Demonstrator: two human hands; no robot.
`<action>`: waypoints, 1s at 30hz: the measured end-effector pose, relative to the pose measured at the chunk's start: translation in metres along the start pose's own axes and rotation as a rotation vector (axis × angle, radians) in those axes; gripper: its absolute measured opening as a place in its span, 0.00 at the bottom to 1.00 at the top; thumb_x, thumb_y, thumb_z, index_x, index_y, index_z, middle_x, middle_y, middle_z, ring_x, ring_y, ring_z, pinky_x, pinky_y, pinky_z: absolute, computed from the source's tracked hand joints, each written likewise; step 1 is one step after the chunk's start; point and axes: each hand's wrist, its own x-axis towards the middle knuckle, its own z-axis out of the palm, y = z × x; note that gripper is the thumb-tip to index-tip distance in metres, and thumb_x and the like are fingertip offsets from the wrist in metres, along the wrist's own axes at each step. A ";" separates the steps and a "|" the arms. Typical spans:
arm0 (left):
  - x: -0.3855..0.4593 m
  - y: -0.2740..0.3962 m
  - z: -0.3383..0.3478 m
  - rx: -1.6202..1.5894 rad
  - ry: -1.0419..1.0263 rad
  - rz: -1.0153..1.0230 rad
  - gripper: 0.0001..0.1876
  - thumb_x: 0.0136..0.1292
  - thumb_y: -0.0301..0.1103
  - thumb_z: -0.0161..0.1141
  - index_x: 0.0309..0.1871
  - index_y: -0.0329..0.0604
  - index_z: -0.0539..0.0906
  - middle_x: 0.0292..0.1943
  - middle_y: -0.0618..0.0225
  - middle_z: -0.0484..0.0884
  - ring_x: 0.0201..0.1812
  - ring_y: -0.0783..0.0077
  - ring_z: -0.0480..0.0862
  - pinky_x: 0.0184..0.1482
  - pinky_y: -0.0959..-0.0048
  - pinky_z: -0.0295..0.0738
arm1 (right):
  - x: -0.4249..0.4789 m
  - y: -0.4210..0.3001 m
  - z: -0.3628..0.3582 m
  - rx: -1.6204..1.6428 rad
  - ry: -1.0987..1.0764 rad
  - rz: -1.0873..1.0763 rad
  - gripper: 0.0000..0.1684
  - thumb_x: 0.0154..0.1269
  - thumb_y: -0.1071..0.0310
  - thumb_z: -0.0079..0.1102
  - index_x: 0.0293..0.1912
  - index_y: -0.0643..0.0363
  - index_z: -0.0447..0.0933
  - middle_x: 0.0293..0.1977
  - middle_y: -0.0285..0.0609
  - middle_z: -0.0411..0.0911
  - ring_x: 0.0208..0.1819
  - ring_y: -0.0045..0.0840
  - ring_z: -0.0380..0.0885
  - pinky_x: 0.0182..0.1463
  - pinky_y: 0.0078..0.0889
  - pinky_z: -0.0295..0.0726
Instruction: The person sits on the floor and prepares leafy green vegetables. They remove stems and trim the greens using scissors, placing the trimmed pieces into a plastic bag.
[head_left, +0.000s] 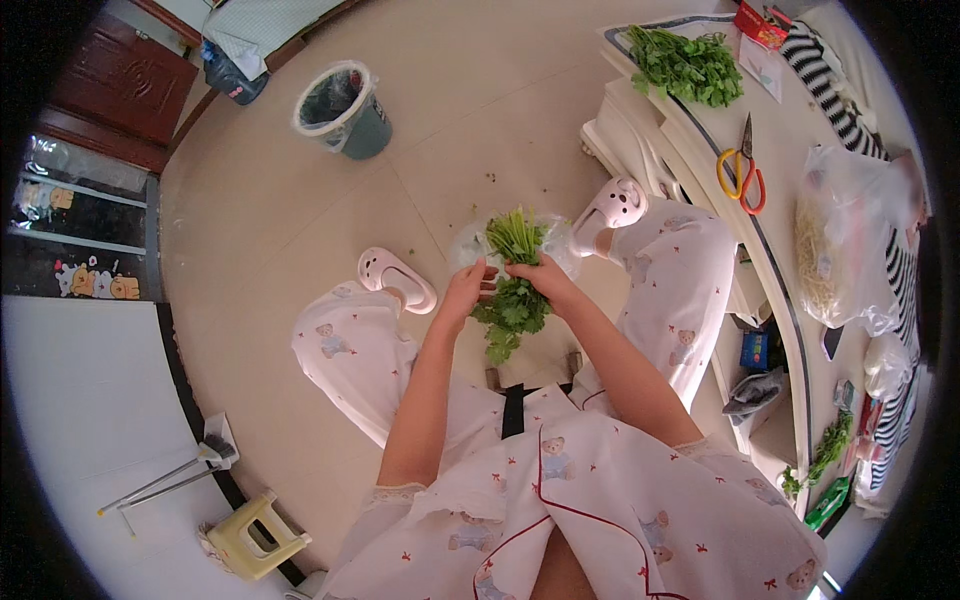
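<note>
A bunch of leafy green herbs (517, 236), perhaps cilantro, is held between my knees with its cut stems pointing away from me and its leaves hanging toward me. My right hand (549, 282) grips the stems from the right, thumb laid across them. On the other side, my left hand (466, 294) is beside the leaves with its fingers apart; whether its fingertips touch them is hard to see. Under the bunch a clear plastic bag (559, 236) shows near the floor, partly hidden by the stems and hands.
On the table (757, 277) at right lie another herb bunch (686, 64), scissors (742, 169), a plastic bag with pale strands (821, 255) and loose sprigs (829, 450). A lined trash bin (367, 127) stands ahead left. A yellow stool (259, 536) and dustpan (217, 442) are lower left.
</note>
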 end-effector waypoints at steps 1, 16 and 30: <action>-0.007 0.006 0.002 -0.029 -0.018 0.008 0.28 0.67 0.54 0.44 0.48 0.32 0.77 0.46 0.61 0.79 0.47 0.67 0.77 0.46 0.72 0.70 | -0.012 -0.012 0.006 0.032 0.017 0.019 0.18 0.54 0.69 0.60 0.46 0.61 0.73 0.36 0.37 0.76 0.37 0.22 0.75 0.41 0.26 0.75; -0.020 0.045 0.026 0.192 -0.331 -0.097 0.31 0.63 0.59 0.49 0.54 0.38 0.75 0.51 0.65 0.77 0.54 0.74 0.73 0.51 0.80 0.67 | -0.044 -0.015 -0.006 0.267 -0.117 0.101 0.18 0.52 0.71 0.62 0.46 0.61 0.75 0.37 0.37 0.77 0.38 0.24 0.77 0.43 0.26 0.76; -0.018 0.040 0.039 -0.111 -0.397 0.263 0.16 0.60 0.41 0.59 0.47 0.41 0.80 0.44 0.68 0.80 0.47 0.72 0.77 0.53 0.74 0.69 | -0.037 -0.014 0.003 -0.356 -0.266 -0.183 0.47 0.45 0.61 0.71 0.62 0.63 0.58 0.58 0.44 0.63 0.59 0.28 0.64 0.62 0.31 0.63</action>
